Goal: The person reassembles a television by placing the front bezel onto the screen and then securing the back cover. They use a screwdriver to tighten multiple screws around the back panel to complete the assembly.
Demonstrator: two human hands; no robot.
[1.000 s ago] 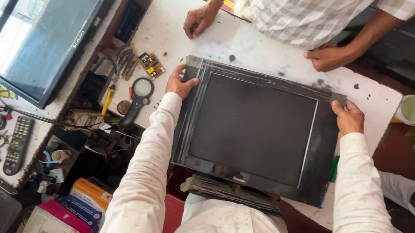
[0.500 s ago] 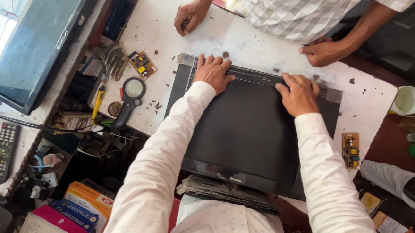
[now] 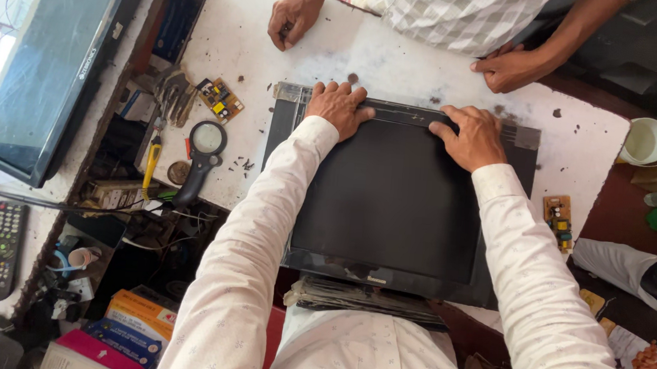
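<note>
A white, stained bench (image 3: pixel 399 51) carries a flat black screen panel (image 3: pixel 400 205), which lies face up in the middle and overhangs the near edge toward the person. At far left a larger dark television (image 3: pixel 41 56) leans off the bench. The person's left hand (image 3: pixel 338 106) rests palm down on the panel's far edge, left of centre, fingers spread flat and closed on nothing. The right hand (image 3: pixel 470 137) presses flat on the same far edge, right of centre, its grip likewise open and holding nothing. Across the bench, a second person's hands (image 3: pixel 510 66) rest on the far side, apart from the panel. A black-handled magnifying glass (image 3: pixel 203 153) lies just left of the panel. A white cup (image 3: pixel 646 141) stands at the right edge. A small yellow circuit board (image 3: pixel 219 98) lies beyond the magnifier, and a green one (image 3: pixel 557 220) sits right of the panel. A remote control (image 3: pixel 4 247) lies near left.
</note>
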